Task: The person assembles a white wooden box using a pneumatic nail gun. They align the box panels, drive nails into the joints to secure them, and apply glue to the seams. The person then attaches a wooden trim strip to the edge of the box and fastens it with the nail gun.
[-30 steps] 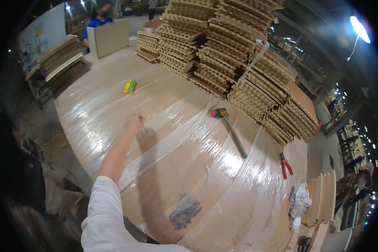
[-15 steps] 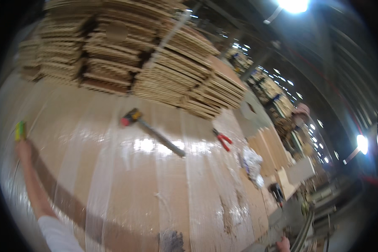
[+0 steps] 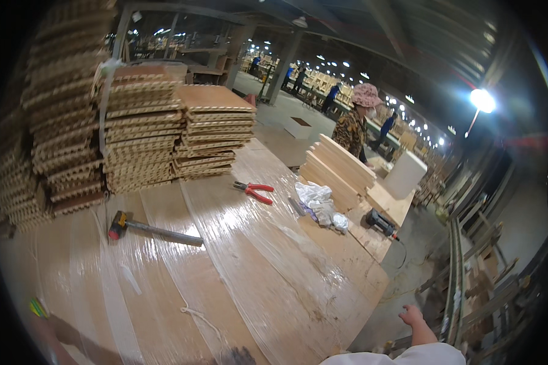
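At the lower left rim, my left hand is closed around a small green and yellow object; its kind is too unclear to name. Dim light hides part of that hand. My right hand is held out past the table's right edge, fingers partly extended, with nothing seen in it. Between the hands spreads the table top, covered in clear plastic film. A hammer with a red-faced, black and yellow head lies on the left. Farther back rest red-handled pliers.
Tall stacks of wooden panels stand along the far left. On the right are a crumpled white cloth, light boards and a black power tool. Beyond, a person in a pink hat stands; timber racks line the right.
My view has swung right and levelled, so the hammer, pliers and stacks sit farther left. My left hand, still holding the green and yellow object, is lower in view; more of my right arm shows.
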